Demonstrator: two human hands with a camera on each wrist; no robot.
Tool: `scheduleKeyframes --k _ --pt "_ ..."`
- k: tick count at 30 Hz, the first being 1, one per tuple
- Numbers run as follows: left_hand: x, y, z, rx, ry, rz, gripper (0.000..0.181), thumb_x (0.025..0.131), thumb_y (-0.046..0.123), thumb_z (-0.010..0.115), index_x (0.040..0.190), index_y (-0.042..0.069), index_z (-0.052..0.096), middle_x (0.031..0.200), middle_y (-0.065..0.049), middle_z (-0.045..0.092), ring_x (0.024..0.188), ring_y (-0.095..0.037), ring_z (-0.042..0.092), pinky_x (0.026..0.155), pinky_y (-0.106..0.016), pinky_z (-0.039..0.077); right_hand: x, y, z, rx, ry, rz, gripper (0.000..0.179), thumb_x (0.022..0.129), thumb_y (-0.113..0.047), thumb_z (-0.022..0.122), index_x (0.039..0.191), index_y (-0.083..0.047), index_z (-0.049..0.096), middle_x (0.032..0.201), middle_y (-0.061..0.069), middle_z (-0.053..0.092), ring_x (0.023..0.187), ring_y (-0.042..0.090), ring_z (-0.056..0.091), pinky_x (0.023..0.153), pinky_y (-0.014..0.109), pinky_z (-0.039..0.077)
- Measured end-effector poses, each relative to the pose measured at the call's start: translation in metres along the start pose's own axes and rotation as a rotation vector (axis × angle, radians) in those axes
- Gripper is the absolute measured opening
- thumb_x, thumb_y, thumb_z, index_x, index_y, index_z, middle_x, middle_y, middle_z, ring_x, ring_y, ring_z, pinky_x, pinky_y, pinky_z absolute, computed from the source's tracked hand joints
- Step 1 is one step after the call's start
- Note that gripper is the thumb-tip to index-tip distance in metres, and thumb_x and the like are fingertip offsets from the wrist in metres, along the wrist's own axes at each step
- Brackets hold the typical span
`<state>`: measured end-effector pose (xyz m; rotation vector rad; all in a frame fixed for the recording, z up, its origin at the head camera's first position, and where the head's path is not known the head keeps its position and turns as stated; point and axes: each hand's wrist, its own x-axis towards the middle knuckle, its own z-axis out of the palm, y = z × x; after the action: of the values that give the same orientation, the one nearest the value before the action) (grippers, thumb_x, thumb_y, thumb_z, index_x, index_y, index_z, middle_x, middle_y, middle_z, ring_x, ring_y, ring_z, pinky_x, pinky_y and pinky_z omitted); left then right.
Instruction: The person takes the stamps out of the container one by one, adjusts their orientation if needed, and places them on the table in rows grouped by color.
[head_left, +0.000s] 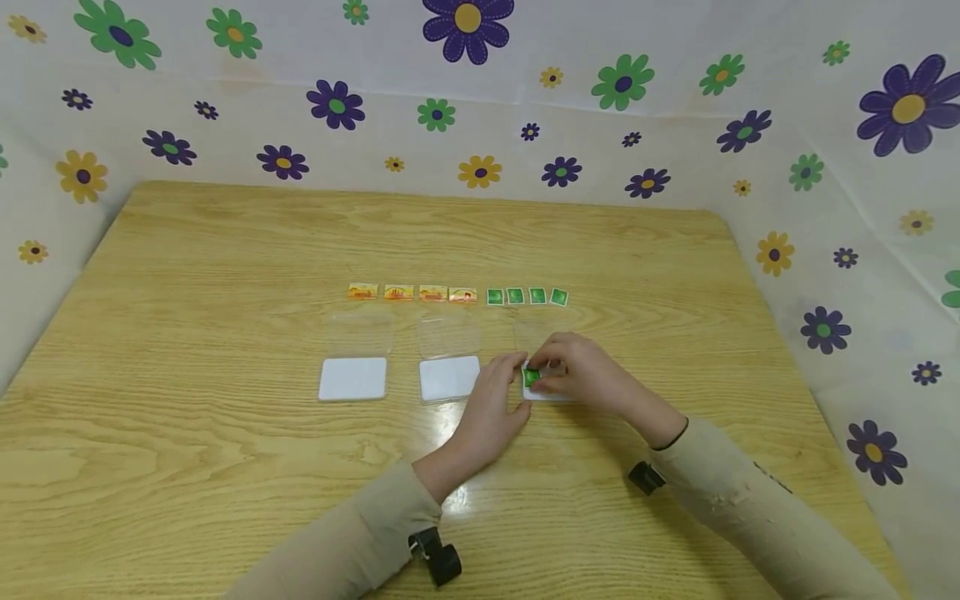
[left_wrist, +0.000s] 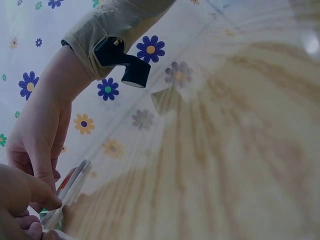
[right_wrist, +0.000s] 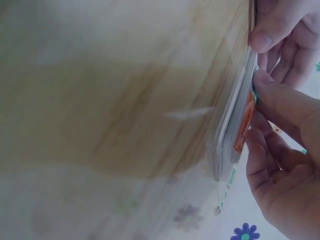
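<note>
My right hand (head_left: 588, 375) pinches a small green square piece (head_left: 531, 377) at the left end of the rightmost flat white case (head_left: 551, 396). My left hand (head_left: 491, 412) holds that case by its left end, thumb at the near edge and fingers towards the far one. In the right wrist view, the left thumb (right_wrist: 272, 30) touches the case edge, and an orange piece (right_wrist: 245, 122) lies on the case beside the right hand (right_wrist: 287, 155). The right hand hides much of the case in the head view.
Two more white cases (head_left: 352, 379) (head_left: 449, 378) lie to the left, clear lids (head_left: 360, 335) folded back behind them. Farther back runs a row of several orange-yellow pieces (head_left: 398, 292) and several green squares (head_left: 514, 297) on the wooden table (head_left: 225, 475). Flowered cloth (head_left: 390, 75) borders it.
</note>
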<state>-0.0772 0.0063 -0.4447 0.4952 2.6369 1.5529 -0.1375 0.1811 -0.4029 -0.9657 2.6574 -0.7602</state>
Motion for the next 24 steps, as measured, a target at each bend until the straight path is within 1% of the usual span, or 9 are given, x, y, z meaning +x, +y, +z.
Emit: scheduleKeyframes --k 7,12,16,20,24 --pt "0.000 0.000 -0.001 -0.015 -0.002 -0.004 0.059 0.084 -0.003 0.066 0.137 -0.002 0.041 0.133 -0.013 0.048 0.115 -0.027 0.049 0.097 -0.037 0.044 0.000 -0.003 -0.003 0.003 -0.013 0.002 0.018 0.079 -0.008 0.078 0.096 -0.006 0.072 0.093 0.001 0.065 0.085 0.016 0.059 0.070 0.030 0.050" --pt "0.000 0.000 -0.001 -0.028 0.004 0.003 0.058 0.084 -0.004 0.066 0.137 -0.002 0.041 0.132 -0.014 0.049 0.117 -0.027 0.048 0.098 -0.037 0.043 0.002 -0.005 -0.011 0.012 -0.004 0.045 0.018 0.081 -0.010 0.077 0.098 -0.005 0.072 0.094 0.002 0.065 0.086 0.019 0.059 0.072 0.034 0.051" --pt "0.000 0.001 -0.001 -0.035 0.017 0.015 0.058 0.083 -0.004 0.065 0.136 -0.004 0.042 0.131 -0.015 0.049 0.116 -0.028 0.048 0.098 -0.037 0.043 0.004 -0.003 -0.021 -0.002 0.017 0.086 0.017 0.081 -0.011 0.077 0.096 -0.006 0.072 0.093 0.003 0.064 0.086 0.021 0.058 0.073 0.036 0.051" --pt "0.000 0.001 -0.001 -0.044 0.014 0.011 0.058 0.083 -0.005 0.065 0.136 -0.005 0.041 0.130 -0.016 0.049 0.116 -0.029 0.048 0.098 -0.036 0.043 0.007 0.007 -0.032 -0.010 0.037 0.136 0.018 0.081 -0.012 0.077 0.097 -0.005 0.071 0.094 0.004 0.065 0.086 0.023 0.057 0.073 0.038 0.050" --pt "0.000 0.001 -0.001 -0.039 0.004 -0.003 0.057 0.084 -0.004 0.065 0.136 -0.004 0.041 0.129 -0.015 0.050 0.115 -0.028 0.049 0.098 -0.035 0.043 0.013 0.024 -0.043 -0.005 0.059 0.201 0.018 0.083 -0.012 0.075 0.099 -0.003 0.071 0.096 0.008 0.066 0.087 0.025 0.056 0.073 0.038 0.048"
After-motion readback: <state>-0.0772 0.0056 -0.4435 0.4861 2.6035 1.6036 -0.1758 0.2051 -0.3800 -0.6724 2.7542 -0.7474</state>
